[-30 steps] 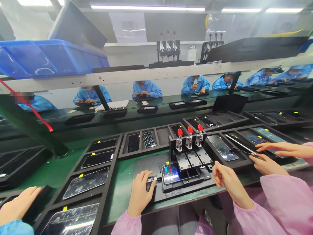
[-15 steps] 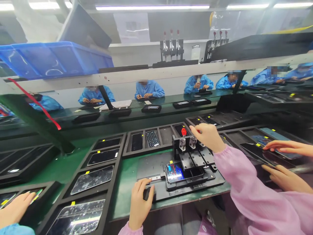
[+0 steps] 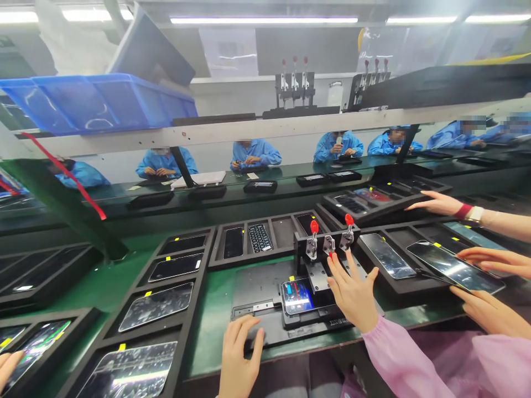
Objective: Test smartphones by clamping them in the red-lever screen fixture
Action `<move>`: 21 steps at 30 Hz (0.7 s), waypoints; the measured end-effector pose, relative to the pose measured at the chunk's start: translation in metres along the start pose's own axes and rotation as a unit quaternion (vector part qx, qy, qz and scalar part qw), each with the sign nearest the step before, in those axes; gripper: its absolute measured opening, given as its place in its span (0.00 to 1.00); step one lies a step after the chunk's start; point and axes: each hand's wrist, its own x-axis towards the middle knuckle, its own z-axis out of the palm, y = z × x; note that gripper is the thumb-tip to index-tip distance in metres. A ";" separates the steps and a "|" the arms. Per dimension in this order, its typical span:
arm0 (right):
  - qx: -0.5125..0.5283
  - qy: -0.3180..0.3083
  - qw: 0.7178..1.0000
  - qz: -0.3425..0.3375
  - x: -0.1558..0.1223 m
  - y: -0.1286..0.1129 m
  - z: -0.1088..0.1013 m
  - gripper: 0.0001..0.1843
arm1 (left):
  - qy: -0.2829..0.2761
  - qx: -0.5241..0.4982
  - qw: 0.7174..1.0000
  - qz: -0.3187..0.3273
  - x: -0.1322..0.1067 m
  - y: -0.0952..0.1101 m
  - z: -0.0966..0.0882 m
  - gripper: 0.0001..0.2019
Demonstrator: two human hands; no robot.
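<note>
My right hand point(image 3: 352, 290) stands with fingers spread on the metal plates of a black clamping fixture point(image 3: 327, 320), one fingertip at the middle toggle clamp point(image 3: 329, 244). Red-handled toggle clamps point(image 3: 314, 235) stand at the fixture's back. A smartphone point(image 3: 296, 297) with a lit, coloured screen lies in the fixture, just left of my right hand. My left hand point(image 3: 241, 354) rests at the fixture's near left edge, fingers apart, next to a metal slide latch point(image 3: 259, 307). Neither hand holds anything that I can see.
Black foam trays point(image 3: 157, 307) hold glass phone panels on the green bench. At right, another person's hands point(image 3: 493, 262) are around a glass panel point(image 3: 454, 267). A hand with a wristwatch point(image 3: 440, 203) reaches over a tray. Seated workers in blue sit across the line.
My right hand has come down and nearer from the clamps' far side onto the fixture plates. A hand with a wristwatch has entered at upper right. The glass panel at right has shifted.
</note>
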 end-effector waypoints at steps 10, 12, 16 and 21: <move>0.036 -0.037 0.999 0.004 -0.014 0.011 -0.009 0.27 | -0.112 0.045 0.991 0.055 0.038 0.040 0.027 0.23; 0.077 0.000 0.997 0.015 -0.023 0.014 -0.017 0.27 | -0.120 0.061 0.989 0.057 0.045 0.044 0.035 0.24; 0.158 0.082 0.983 0.034 -0.050 0.019 -0.029 0.25 | -0.136 0.082 0.986 0.049 0.051 0.045 0.042 0.23; 0.267 0.171 0.941 0.114 -0.092 0.019 -0.027 0.20 | -0.093 0.063 0.993 0.036 0.044 0.037 0.032 0.29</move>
